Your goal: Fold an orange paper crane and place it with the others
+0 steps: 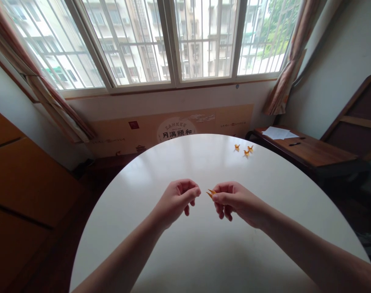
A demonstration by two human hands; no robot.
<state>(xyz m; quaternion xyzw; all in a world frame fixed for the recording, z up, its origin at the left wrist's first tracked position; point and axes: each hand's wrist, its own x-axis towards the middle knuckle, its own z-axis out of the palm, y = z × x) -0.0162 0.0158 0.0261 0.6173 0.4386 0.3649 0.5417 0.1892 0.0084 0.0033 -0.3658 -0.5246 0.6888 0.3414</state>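
Note:
My right hand point(234, 200) pinches a small orange origami paper crane point(210, 193) between thumb and index finger. Two narrow points of the folded paper stick out toward the left; its rest is hidden behind the fingers. Just left of it, a short gap away, my left hand point(181, 198) has its thumb closed against the curled index finger, and nothing shows at its fingertips. Both hands are held over the middle of the white round table point(136, 211). Near the table's far right edge stand three little orange paper cranes point(246, 153), close together.
Right of the table is a wooden side table point(322, 150) with white paper sheets point(277, 132) on it, beside a dark chair back point(359, 114). A barred window point(200, 40) and a tan printed board point(124, 132) lie beyond. Wooden cabinets point(29, 171) stand at left.

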